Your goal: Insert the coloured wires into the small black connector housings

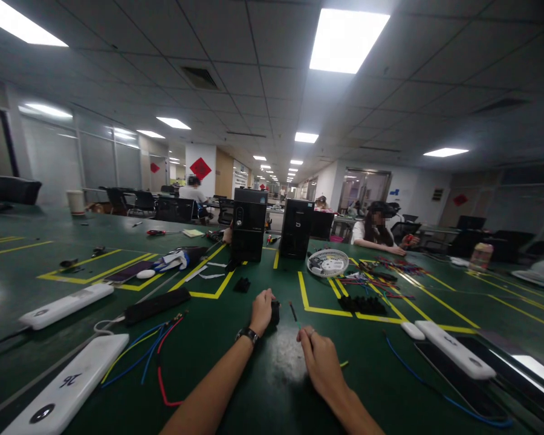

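Note:
My left hand [262, 313], with a watch on the wrist, is closed round a small black block [275, 313] near the middle of the table. The fingers hide part of the block, and its exact kind does not show. Just to the right, my right hand [318, 355] pinches a thin wire [293, 312]. The dark tip of this wire points up and away, apart from the block, and a yellow-green end [343, 364] shows past the hand. Beyond my left hand lies a small black piece [242, 284]. A row of similar black pieces [363, 305] lies further right.
Blue, yellow and red wires [158, 350] lie left, near white power banks or similar cases [68, 305]. Two black computer towers [248, 226] stand ahead, beside a white basket [327, 264]. More loose wires [401, 269] lie right. A co-worker [378, 232] sits across the table.

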### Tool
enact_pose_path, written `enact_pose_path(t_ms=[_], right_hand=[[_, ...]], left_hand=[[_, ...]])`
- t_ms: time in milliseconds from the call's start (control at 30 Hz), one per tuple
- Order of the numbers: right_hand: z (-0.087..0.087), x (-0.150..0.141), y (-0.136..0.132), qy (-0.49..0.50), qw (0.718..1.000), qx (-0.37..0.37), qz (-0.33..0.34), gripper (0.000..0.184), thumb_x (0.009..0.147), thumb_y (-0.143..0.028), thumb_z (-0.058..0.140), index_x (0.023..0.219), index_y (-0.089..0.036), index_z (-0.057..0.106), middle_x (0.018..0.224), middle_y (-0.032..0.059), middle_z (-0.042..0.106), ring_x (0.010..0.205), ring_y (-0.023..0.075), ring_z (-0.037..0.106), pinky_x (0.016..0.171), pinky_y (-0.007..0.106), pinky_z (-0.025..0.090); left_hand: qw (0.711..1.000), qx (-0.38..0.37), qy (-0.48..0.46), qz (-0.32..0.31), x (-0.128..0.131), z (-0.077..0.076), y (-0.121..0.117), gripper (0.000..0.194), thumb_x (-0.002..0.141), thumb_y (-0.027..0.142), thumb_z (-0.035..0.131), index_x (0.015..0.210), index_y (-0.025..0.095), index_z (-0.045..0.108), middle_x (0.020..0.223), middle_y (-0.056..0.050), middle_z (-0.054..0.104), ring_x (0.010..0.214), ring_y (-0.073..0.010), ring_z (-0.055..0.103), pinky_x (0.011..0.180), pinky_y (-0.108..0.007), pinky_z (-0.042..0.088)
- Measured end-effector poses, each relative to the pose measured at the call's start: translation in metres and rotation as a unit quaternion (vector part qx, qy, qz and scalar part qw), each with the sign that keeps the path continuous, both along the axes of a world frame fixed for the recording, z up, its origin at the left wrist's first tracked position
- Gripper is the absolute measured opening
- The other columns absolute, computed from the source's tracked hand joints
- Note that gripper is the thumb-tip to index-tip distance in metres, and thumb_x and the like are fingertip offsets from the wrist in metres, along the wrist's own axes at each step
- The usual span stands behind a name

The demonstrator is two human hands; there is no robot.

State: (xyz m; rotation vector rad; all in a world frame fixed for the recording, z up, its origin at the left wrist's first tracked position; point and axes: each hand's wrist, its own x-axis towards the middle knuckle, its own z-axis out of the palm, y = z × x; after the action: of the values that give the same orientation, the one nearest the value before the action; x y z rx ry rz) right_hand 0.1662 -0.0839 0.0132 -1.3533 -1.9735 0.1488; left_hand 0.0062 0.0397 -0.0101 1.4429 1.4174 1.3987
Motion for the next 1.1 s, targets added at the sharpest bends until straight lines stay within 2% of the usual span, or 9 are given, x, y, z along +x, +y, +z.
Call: enact_pose_path(t_ms=[100,200,333,433,533,667,867,1000,1100], right_hand=[[-0.002,0.003,0.000,-0.050,0.998,-0.026,-0.025,0.036,0.096,-0.028,0.030,0.078,-0.019,0.060,0.069,0.0039,0.065,0.066,0.0160,0.063,0.061,0.024,0.035],[-0.007,0.003,0.001,-0.093,0.995,-0.040,-0.025,0.034,0.095,-0.027,0.034,0.077,-0.019,0.061,0.070,0.0051,0.068,0.066,0.0166,0.064,0.059,0.024,0.034],[-0.011,-0.001,-0.001,-0.111,0.993,-0.039,-0.014,0.032,0.095,-0.027,0.035,0.080,-0.020,0.062,0.072,0.0057,0.069,0.066,0.0169,0.065,0.058,0.025,0.033],[-0.014,-0.005,-0.003,-0.132,0.990,-0.040,0.000,0.031,0.095,-0.027,0.036,0.081,-0.021,0.062,0.072,0.0059,0.069,0.066,0.0175,0.065,0.058,0.026,0.032],[-0.017,-0.008,-0.005,-0.162,0.985,-0.047,0.021,0.031,0.095,-0.027,0.036,0.081,-0.021,0.062,0.072,0.0062,0.069,0.066,0.0185,0.065,0.057,0.027,0.031],[-0.019,-0.007,-0.003,-0.178,0.981,-0.065,0.050,0.031,0.095,-0.029,0.036,0.082,-0.021,0.063,0.072,0.0066,0.069,0.066,0.0191,0.065,0.058,0.027,0.030],[-0.023,-0.007,0.004,-0.181,0.978,-0.079,0.064,0.029,0.095,-0.030,0.036,0.084,-0.022,0.062,0.073,0.0050,0.069,0.065,0.0188,0.065,0.057,0.028,0.029],[-0.028,-0.009,0.009,-0.192,0.975,-0.084,0.068,0.030,0.095,-0.029,0.034,0.084,-0.023,0.061,0.072,0.0041,0.069,0.067,0.0193,0.066,0.057,0.027,0.031],[-0.030,-0.010,0.012,-0.210,0.972,-0.084,0.066,0.028,0.095,-0.028,0.036,0.086,-0.022,0.062,0.072,0.0042,0.069,0.066,0.0194,0.067,0.056,0.027,0.032]], left_hand=[[0.999,-0.005,0.054,-0.008,-0.006,0.008,0.018,0.037,0.087,0.039,0.034,0.065,0.020,0.055,0.068,-0.009,0.066,0.069,-0.0211,0.063,0.067,-0.029,0.042],[0.993,-0.009,0.109,-0.047,-0.015,0.020,0.027,0.036,0.083,0.039,0.043,0.057,0.019,0.057,0.065,-0.009,0.064,0.072,-0.0236,0.062,0.072,-0.032,0.041],[0.977,0.003,0.173,-0.121,-0.028,0.035,0.024,0.026,0.066,0.046,0.067,0.068,0.021,0.065,0.080,-0.008,0.069,0.086,-0.0259,0.059,0.081,-0.032,0.040],[0.944,0.052,0.258,-0.198,-0.031,0.042,0.018,0.034,0.052,0.042,0.079,0.079,0.024,0.068,0.092,-0.007,0.068,0.099,-0.0289,0.054,0.089,-0.035,0.035],[0.882,0.102,0.384,-0.252,-0.028,0.049,0.023,0.030,0.052,0.028,0.079,0.078,0.024,0.067,0.091,-0.008,0.067,0.100,-0.0314,0.053,0.093,-0.040,0.030],[0.818,0.044,0.506,-0.271,-0.028,0.061,0.054,0.032,0.052,0.019,0.078,0.081,0.023,0.065,0.096,-0.008,0.065,0.105,-0.0321,0.050,0.095,-0.042,0.025],[0.809,-0.022,0.520,-0.274,-0.049,0.073,0.102,0.058,0.041,0.019,0.083,0.095,0.026,0.064,0.088,-0.003,0.068,0.096,-0.0299,0.057,0.094,-0.044,0.028],[0.806,-0.038,0.535,-0.250,-0.065,0.073,0.117,0.050,0.038,0.020,0.085,0.085,0.025,0.067,0.084,-0.002,0.070,0.090,-0.0299,0.061,0.094,-0.047,0.030],[0.796,-0.047,0.551,-0.246,-0.074,0.071,0.125,0.048,0.040,0.023,0.085,0.085,0.026,0.068,0.089,-0.002,0.071,0.094,-0.0306,0.061,0.095,-0.049,0.029]])
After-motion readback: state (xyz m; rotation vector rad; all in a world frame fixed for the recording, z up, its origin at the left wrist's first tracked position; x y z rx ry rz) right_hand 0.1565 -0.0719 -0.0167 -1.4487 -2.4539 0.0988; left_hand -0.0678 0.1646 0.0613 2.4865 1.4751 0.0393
